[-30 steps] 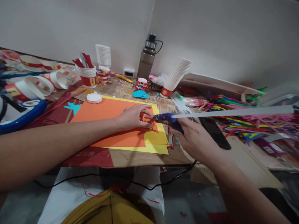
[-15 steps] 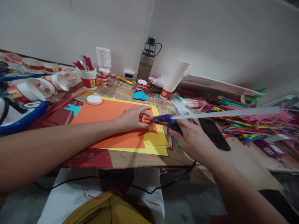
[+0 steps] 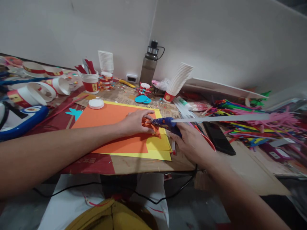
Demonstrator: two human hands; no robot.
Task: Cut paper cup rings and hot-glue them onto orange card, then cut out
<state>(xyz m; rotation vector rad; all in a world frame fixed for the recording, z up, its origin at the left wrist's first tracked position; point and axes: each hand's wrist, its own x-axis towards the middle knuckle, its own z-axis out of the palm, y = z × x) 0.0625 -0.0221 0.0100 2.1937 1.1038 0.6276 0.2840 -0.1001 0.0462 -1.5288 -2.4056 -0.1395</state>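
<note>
Head view, with all places taken from one flat orange rectangular paper sheet. Directly on top of its right-hand part: left hand, wrist low, with thumb and fingers bent around a small orange piece, partly hidden by the fingers. Cannot tell whether pinching that piece or only steadying it. Just off the right edge of the sheet: right hand, wrapped round the handle of a blue pistol-shaped hot-glue gun. Nozzle pointed leftward over the sheet, close to the left fingertips and the small orange piece; contact not discernible. Projecting from the rear of the gun, away from the sheet: a long translucent whitish glue stick.

Beneath the sheet, showing along its right, near and far edges: yellow paper sheets. Over its far left corner: a round white lid. Just beside its left edge: a light-blue rabbit-shaped cutout. Beyond its far edge: overlapping round blue discs. Farther beyond: a grey translucent bottle, upright, and a tilted stack of white paper cups. Well to its right: a flat black phone-like slab.
</note>
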